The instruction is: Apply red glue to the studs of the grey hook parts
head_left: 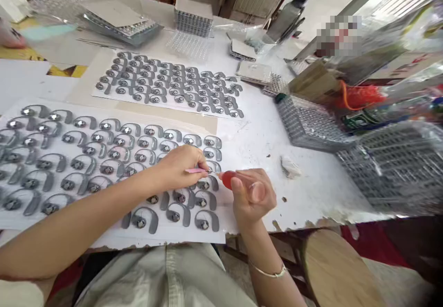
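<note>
delicately, a pinch and a grip

the left hand [183, 166] has its fingers pinched together on a thin pink strip [195, 170]; the right hand [254, 196] wraps its fingers round a red-ended tool [228, 179], perhaps a squeeze bottle, likely soft. just below the fingertips, partly hidden, lies one grey hook [217, 166], at the right edge of a white sheet [216, 236]. such hooks look light, smooth and stiff, their studs [204, 224] perhaps easily knocked loose; the broad tail seems the safest hold. further out on the table [252, 145] lie a second set of hooks [175, 85] and a packed grey stack [308, 122]. no label or writing can be read.
</note>
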